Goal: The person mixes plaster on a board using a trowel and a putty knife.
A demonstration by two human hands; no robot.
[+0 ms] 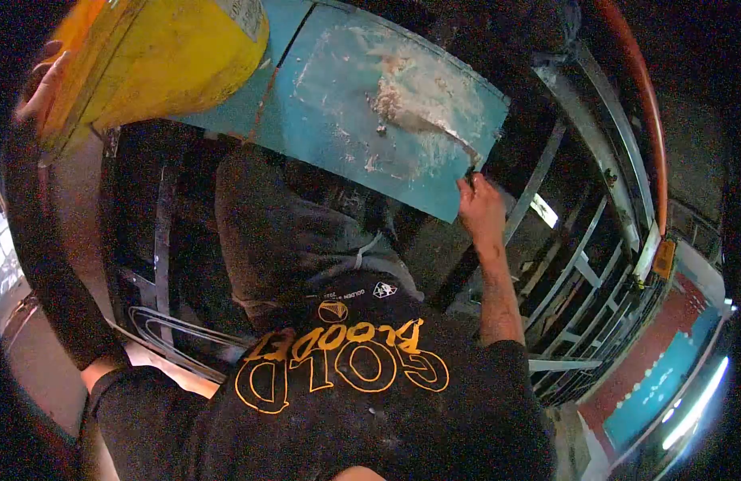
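My right hand (pixel 481 210) is closed round the dark handle of a thin scraper or spatula (pixel 446 132), whose blade reaches up and left into a smear of pale paste (pixel 398 104). The paste lies on a blue panel (pixel 338 152) with streaks and small lumps over its surface. At the upper left my left hand (pixel 43 86) is at the outer edge of a yellow container (pixel 178 68), its fingers curled against the side. The container is tilted above the left part of the panel; its contents are hidden.
Metal frame bars (pixel 587 268) stand on the right, beside an orange pipe (pixel 647 104). A red and blue panel (pixel 659 385) is at the lower right. Looped metal rods (pixel 174 333) lie at the lower left. My legs are below the blue panel.
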